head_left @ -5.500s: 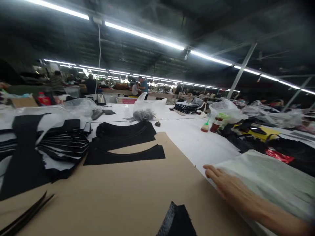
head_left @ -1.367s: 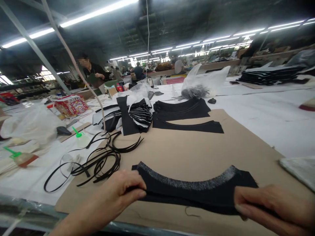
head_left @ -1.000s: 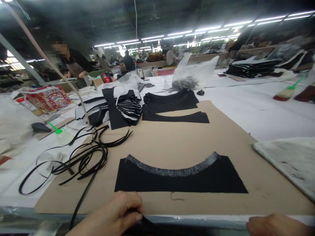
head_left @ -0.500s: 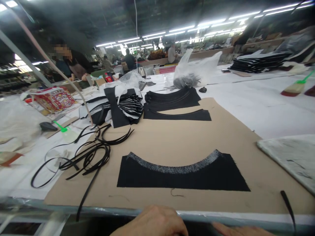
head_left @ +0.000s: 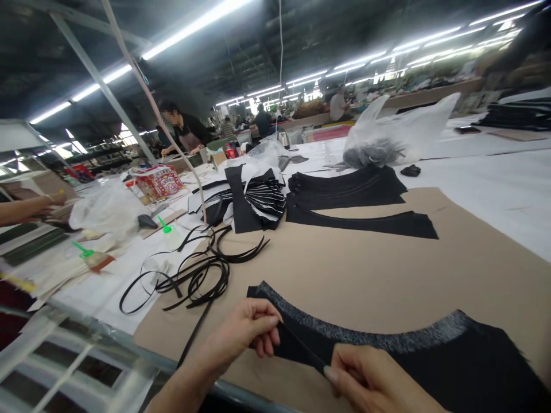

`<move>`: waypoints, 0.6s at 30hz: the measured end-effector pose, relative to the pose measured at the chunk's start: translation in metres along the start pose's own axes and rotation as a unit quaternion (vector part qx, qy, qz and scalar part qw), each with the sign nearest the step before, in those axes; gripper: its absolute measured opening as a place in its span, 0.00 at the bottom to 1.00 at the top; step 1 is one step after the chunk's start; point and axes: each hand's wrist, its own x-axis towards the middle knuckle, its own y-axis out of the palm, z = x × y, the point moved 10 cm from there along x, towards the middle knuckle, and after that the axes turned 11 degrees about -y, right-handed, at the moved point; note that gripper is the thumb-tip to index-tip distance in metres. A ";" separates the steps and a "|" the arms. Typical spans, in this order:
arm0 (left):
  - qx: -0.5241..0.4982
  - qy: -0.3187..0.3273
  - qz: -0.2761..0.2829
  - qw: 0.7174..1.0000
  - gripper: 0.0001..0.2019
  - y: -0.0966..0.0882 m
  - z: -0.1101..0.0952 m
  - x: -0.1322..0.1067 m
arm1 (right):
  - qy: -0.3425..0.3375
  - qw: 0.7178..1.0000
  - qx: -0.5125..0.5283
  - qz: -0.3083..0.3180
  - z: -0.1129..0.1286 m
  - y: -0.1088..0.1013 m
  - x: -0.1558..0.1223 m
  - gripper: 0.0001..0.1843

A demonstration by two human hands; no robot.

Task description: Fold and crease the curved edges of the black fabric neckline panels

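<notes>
Black strip, held just inside the near edge of the worktop, seen against black cloth; cannot tell whether touching that cloth. Pinched at left between thumb and fingertip of left hand, with the other fingers curled loosely beneath. Pinched at right between thumb and bent fingers of right hand, more closely folded. Runs straight between both, slanting along its long axis from left down toward the near right. Behind, spread on brown sheet, black cloth with grey curved rim facing the worktop's far edge. Across the sheet's left edge, loops of black tape.
</notes>
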 end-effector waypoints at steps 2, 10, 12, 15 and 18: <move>0.019 -0.001 -0.021 1.000 0.18 -0.020 0.000 0.011 | 0.014 0.999 -0.036 -0.022 0.002 -0.005 0.017 0.16; 0.070 -0.010 -0.141 0.987 0.07 -0.070 0.000 0.046 | 0.054 0.992 -0.117 0.009 -0.013 -0.007 0.063 0.14; 0.081 -0.020 -0.154 0.985 0.08 -0.073 0.000 0.050 | 0.058 0.991 -0.119 0.009 -0.016 -0.007 0.068 0.15; 0.103 -0.030 -0.165 0.981 0.07 -0.078 0.002 0.056 | 0.062 0.991 -0.116 0.010 -0.020 -0.005 0.072 0.15; 0.129 -0.031 -0.170 0.976 0.06 -0.082 0.006 0.063 | 0.065 0.992 -0.110 0.012 -0.025 -0.002 0.074 0.15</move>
